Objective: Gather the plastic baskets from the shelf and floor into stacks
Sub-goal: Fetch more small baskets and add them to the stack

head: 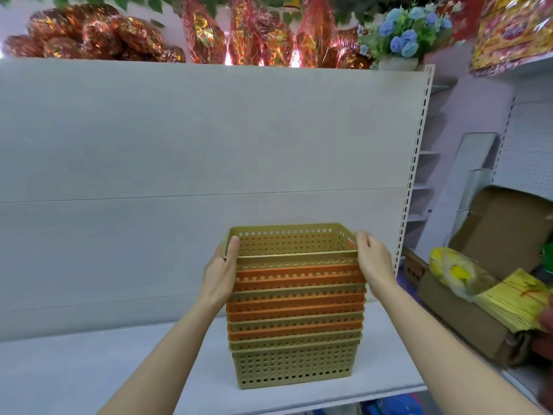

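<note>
A stack of several nested perforated plastic baskets, olive-gold and orange in turn, stands on the white shelf near its front edge. The top basket is olive-gold. My left hand lies against the stack's left side, thumb hooked over the top basket's rim, fingers hidden behind the wall. My right hand is at the stack's upper right corner with straight fingers, at or just off the rim; contact is unclear.
A grey back panel rises behind the shelf. To the right, an open cardboard box holds yellow paper packs and a yellow wrapped bundle. Foil-wrapped goods and blue artificial flowers sit on top of the unit.
</note>
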Demonstrator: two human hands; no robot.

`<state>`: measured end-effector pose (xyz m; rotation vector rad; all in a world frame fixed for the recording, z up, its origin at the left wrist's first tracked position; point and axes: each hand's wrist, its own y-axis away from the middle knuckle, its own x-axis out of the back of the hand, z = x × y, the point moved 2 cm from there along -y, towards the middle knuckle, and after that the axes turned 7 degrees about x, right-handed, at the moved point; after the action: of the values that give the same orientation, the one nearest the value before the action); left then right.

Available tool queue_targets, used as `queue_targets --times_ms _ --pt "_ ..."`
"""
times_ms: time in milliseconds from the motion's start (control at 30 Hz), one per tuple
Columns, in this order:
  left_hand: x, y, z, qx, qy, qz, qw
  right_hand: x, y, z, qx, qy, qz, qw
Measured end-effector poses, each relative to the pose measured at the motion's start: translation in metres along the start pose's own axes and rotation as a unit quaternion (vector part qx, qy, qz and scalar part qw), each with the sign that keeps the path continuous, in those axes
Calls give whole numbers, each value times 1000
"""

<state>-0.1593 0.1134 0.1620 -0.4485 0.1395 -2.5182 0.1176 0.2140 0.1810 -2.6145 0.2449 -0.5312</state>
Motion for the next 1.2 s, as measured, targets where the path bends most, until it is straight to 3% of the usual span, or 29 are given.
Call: queue_targets --times_ms 100,233,533,633,733,900,1033,1200 --pt "3 9 -11 -45 11 -2 999 -3 12 9 22 -35 18 999" --pt "11 18 -13 -88 -70 -7 994 -10 21 19 59 -20 45 997" --pt "21 17 -16 -140 -131 -66 979 -4 29 15 80 -7 -16 997" --pt "22 12 -19 -140 -147 -75 976 -4 31 18 93 26 -14 995" --pt "23 15 -18 -160 -197 -62 965 -4 36 19 139 107 36 984" --pt "46 30 -32 -188 -376 19 907 -20 84 1 274 231 113 927" --pt "81 70 -60 -217 -499 70 836 -44 137 -16 357 232 64 903" --pt "150 144 -109 -182 -577 90 791 -83 208 -32 442 195 -18 875"
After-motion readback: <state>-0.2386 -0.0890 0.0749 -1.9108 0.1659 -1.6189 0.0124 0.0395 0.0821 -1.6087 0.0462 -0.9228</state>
